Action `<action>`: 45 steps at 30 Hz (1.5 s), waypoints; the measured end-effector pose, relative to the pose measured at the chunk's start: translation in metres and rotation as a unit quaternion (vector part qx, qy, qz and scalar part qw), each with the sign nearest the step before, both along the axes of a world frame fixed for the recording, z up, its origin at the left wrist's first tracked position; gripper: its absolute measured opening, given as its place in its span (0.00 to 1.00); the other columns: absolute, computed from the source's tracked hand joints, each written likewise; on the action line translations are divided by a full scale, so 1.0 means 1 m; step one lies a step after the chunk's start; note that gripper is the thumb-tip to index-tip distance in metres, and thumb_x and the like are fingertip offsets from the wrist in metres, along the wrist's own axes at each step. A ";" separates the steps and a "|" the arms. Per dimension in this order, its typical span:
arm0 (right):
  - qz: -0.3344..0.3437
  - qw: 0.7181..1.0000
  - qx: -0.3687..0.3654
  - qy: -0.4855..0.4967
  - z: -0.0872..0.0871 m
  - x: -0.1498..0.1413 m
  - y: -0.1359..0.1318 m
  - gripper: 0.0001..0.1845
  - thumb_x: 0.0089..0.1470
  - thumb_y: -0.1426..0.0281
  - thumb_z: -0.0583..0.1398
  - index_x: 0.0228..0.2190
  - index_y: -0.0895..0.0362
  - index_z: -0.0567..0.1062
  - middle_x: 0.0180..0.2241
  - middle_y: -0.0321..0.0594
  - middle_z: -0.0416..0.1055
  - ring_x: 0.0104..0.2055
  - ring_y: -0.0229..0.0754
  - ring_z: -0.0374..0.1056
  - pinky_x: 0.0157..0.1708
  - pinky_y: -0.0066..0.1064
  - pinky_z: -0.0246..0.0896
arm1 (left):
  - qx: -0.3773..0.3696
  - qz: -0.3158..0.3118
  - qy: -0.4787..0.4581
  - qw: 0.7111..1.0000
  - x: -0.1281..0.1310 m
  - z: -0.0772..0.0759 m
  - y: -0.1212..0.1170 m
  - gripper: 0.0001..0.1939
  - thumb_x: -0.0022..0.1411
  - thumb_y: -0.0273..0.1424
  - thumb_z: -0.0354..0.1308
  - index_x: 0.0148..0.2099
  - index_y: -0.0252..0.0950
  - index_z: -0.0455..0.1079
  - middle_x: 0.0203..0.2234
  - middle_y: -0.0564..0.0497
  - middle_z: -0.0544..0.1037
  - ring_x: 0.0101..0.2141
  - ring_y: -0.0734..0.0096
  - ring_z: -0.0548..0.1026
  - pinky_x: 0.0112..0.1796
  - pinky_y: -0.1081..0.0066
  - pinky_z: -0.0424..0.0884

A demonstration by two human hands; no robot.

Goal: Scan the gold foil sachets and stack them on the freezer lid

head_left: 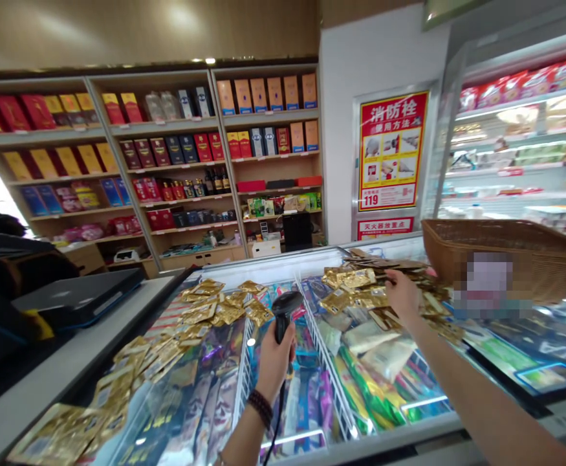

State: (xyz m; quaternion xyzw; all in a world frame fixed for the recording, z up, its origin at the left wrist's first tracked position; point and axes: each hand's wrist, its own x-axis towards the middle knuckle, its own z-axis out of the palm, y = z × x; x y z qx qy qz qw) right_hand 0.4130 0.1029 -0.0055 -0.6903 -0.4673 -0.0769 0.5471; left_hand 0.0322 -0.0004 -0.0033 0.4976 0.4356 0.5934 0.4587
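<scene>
A black handheld barcode scanner (285,310) is gripped by my left hand (273,359), its head pointing away from me and its cord hanging below. My right hand (403,298) reaches into a heap of gold foil packets (355,281) at the back right. Its fingers are pinched together on a gold packet there, whose edge is partly hidden by the hand. More gold packets (205,314) are spread along the left side of the glass freezer top (283,446), in a band running toward me.
A brown wicker basket (442,243) stands to the right of the heap. Frozen goods (380,382) and white wire dividers (328,362) show through the glass. A counter with a dark flat device (79,298) is at left. Behind are shelves of boxes (171,152) and a lit fridge (520,142).
</scene>
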 end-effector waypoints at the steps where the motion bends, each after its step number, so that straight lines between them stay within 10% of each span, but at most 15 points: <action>1: -0.004 1.000 0.005 -0.011 0.004 0.005 -0.003 0.18 0.56 0.73 0.58 0.45 0.54 0.84 0.41 0.50 0.85 0.47 0.59 0.79 0.58 0.52 0.70 | 0.000 0.001 -0.001 1.000 -0.001 0.001 0.000 0.35 0.51 0.67 0.73 0.33 0.41 0.68 0.18 0.59 0.69 0.14 0.80 0.62 0.17 0.76 0.57; 10: 0.046 0.996 0.010 -0.074 0.010 -0.035 -0.016 0.17 0.59 0.72 0.57 0.45 0.56 0.82 0.48 0.59 0.84 0.54 0.65 0.77 0.63 0.60 0.66 | 0.006 0.058 -0.015 0.998 -0.020 0.006 0.004 0.33 0.50 0.65 0.73 0.34 0.42 0.68 0.18 0.60 0.68 0.14 0.77 0.64 0.17 0.74 0.57; 20: 0.288 0.949 -0.065 -0.106 -0.017 -0.249 0.009 0.15 0.69 0.64 0.61 0.50 0.53 0.84 0.55 0.53 0.85 0.61 0.59 0.77 0.68 0.49 0.65 | 0.025 0.147 -0.036 0.988 -0.103 0.022 0.008 0.33 0.52 0.63 0.74 0.33 0.41 0.65 0.21 0.60 0.70 0.16 0.78 0.65 0.19 0.74 0.59; 27: 0.293 0.941 -0.163 -0.050 -0.037 -0.352 0.018 0.25 0.58 0.55 0.74 0.52 0.55 0.85 0.60 0.65 0.79 0.69 0.78 0.69 0.67 0.65 0.62 | -0.014 0.216 -0.015 0.976 -0.124 -0.002 0.005 0.32 0.56 0.63 0.72 0.35 0.42 0.65 0.20 0.60 0.69 0.16 0.78 0.65 0.19 0.75 0.57; 39: 0.298 0.935 -0.134 0.134 -0.045 -0.303 0.032 0.29 0.56 0.67 0.66 0.59 0.53 0.73 0.54 0.56 0.83 0.58 0.68 0.80 0.59 0.58 0.75 | -0.038 0.155 -0.023 0.987 -0.116 -0.008 0.007 0.28 0.58 0.57 0.74 0.37 0.41 0.68 0.22 0.60 0.71 0.16 0.78 0.66 0.19 0.75 0.59; 45: 0.356 0.899 -0.072 0.243 -0.044 -0.238 0.025 0.28 0.54 0.57 0.66 0.54 0.50 0.67 0.40 0.46 0.83 0.30 0.55 0.83 0.33 0.49 0.83 | -0.055 0.069 -0.002 0.996 -0.079 -0.006 0.005 0.27 0.58 0.54 0.75 0.35 0.40 0.68 0.21 0.59 0.71 0.14 0.79 0.66 0.17 0.75 0.57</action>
